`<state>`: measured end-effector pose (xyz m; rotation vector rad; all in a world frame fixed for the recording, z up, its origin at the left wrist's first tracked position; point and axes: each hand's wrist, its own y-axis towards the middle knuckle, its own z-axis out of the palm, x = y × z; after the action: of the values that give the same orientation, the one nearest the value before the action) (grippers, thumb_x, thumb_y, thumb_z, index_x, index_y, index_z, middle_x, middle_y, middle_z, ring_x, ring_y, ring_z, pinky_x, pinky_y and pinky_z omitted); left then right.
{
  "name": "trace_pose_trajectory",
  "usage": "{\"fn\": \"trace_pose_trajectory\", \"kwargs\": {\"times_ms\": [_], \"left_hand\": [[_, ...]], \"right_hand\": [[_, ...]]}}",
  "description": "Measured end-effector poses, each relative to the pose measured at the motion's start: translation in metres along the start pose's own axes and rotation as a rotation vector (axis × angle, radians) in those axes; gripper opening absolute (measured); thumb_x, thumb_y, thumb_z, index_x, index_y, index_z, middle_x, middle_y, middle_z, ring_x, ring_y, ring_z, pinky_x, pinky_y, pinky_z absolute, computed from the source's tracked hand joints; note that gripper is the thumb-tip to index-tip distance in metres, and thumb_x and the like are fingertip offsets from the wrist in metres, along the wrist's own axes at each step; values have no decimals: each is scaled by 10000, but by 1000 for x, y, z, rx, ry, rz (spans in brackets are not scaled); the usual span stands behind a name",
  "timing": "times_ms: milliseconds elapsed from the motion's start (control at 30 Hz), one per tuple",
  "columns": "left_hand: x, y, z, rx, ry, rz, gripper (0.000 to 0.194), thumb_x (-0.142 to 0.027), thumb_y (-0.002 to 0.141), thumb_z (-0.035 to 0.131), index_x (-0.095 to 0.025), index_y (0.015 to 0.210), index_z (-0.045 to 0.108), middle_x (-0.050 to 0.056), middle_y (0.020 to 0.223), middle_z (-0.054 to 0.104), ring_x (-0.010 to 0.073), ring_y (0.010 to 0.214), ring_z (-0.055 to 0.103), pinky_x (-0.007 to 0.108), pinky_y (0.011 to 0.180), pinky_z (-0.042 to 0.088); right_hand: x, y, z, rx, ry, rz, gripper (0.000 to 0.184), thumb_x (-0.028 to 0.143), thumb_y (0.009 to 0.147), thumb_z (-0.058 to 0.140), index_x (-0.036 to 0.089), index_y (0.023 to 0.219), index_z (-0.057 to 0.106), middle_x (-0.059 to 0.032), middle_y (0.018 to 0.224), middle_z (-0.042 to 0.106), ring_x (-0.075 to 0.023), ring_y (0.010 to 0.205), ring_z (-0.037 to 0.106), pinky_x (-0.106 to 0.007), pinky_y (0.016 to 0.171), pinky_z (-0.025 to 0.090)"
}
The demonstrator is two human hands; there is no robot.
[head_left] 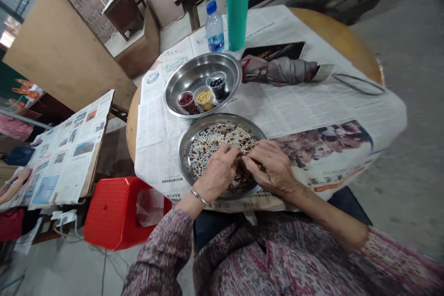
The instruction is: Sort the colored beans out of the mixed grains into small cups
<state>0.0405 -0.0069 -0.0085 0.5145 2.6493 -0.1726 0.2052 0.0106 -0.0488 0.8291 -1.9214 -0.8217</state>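
Observation:
A shallow metal bowl [182, 159] near the table's front edge holds mixed white, yellow, dark red and black grains and beans [218, 135]. My left hand [218, 173] is over its front part, thumb and fingers closed at the grains. Facing it on the right side of the bowl, my right hand [272, 166] also has its fingers pinched together. Whatever lies between the fingertips is too small or hidden to name. Just behind, a second metal bowl [190, 71] contains clear cups of red beans [186, 100], yellow beans [204, 100] and black beans [218, 85].
Newspaper [263, 106] covers the round table. At the back are a water bottle [215, 30], a teal flask [237, 14], a dark flat tray-like object [272, 50] and a folded grey umbrella [277, 70]. A red stool [109, 208] stands left; a person's hand [23, 175] rests on another table.

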Motion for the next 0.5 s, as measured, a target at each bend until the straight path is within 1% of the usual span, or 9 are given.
{"fn": "trace_pose_trajectory", "kwargs": {"times_ms": [67, 133, 200, 233, 300, 367, 433, 500], "left_hand": [[4, 11, -5, -88, 37, -38, 222, -101, 967, 447, -204, 1094, 597, 61, 1076, 575, 178, 1009, 581, 335, 938, 535], [7, 15, -11, -173, 76, -65, 200, -177, 982, 491, -215, 1144, 603, 73, 1152, 574, 190, 1049, 585, 351, 944, 535], [9, 12, -16, -205, 121, -21, 224, -287, 967, 569, -224, 1178, 613, 88, 1239, 567, 220, 1126, 569, 386, 979, 524], [10, 8, -18, -183, 142, 41, 271, -353, 947, 610, -225, 1186, 622, 95, 1280, 566, 239, 1170, 553, 409, 1007, 511], [11, -1, -18, -78, 171, 220, 387, -458, 899, 662, -217, 1201, 637, 105, 1363, 562, 271, 1263, 509, 443, 1077, 467], [11, -6, -16, 29, 196, 386, 446, -479, 890, 654, -206, 1242, 633, 110, 1451, 537, 279, 1357, 457, 473, 1158, 392], [12, -4, -10, 85, 243, 468, 438, -433, 911, 612, -211, 1288, 615, 105, 1504, 512, 275, 1434, 397, 519, 1218, 294], [13, 6, -6, 109, 297, 490, 403, -378, 925, 582, -234, 1300, 609, 91, 1518, 508, 269, 1469, 362, 564, 1240, 221]], "right_hand": [[0, 0, 0, 3, -4, -6, 273, 90, 882, 589, 248, 710, 446, 25, 611, 487, -173, 642, 468, -361, 756, 459], [0, 1, 1, 4, 2, -6, 290, 81, 889, 580, 249, 711, 424, 33, 605, 458, -168, 632, 448, -360, 755, 456], [0, 1, 1, -14, 18, 1, 293, 69, 895, 560, 250, 716, 414, 36, 606, 443, -166, 631, 441, -360, 769, 460], [0, 1, 1, -25, 26, 5, 288, 63, 900, 543, 250, 723, 415, 35, 611, 442, -166, 636, 443, -361, 777, 462], [1, 0, 0, -38, 41, 13, 273, 54, 911, 504, 249, 740, 421, 27, 627, 449, -169, 649, 449, -365, 776, 458], [1, 0, -1, -37, 49, 24, 266, 49, 921, 468, 248, 750, 420, 17, 643, 455, -173, 658, 449, -363, 736, 438], [2, -1, -1, -35, 48, 39, 272, 50, 927, 447, 248, 746, 405, 9, 650, 451, -176, 662, 442, -358, 690, 411], [2, -2, -2, -29, 46, 44, 276, 55, 931, 443, 250, 742, 394, 5, 650, 442, -177, 662, 434, -356, 667, 395]]}}
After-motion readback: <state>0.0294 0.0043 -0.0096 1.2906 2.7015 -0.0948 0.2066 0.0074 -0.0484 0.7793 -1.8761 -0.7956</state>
